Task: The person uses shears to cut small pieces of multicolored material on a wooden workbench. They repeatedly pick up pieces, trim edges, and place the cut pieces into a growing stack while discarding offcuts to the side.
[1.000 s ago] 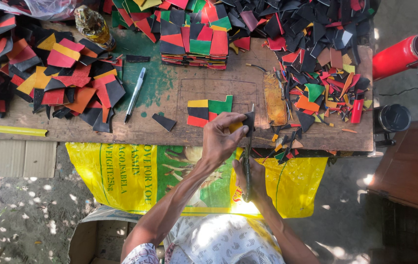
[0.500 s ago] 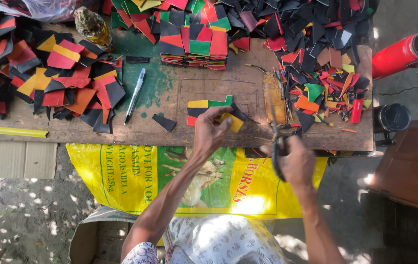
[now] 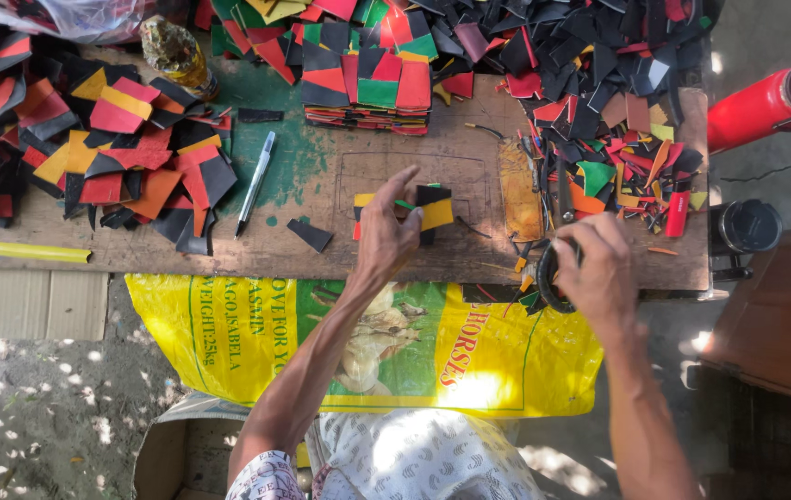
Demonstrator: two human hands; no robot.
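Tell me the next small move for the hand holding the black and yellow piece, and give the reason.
Probably lower it flat onto the small pile on the board. The left hand pinches the black and yellow piece just above the small pile of coloured pieces, not yet laid down. The right hand grips the dark scissors off to the side at the table edge.

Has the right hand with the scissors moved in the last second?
Yes. The right hand went rightward along the wooden board's near edge, away from the left hand.
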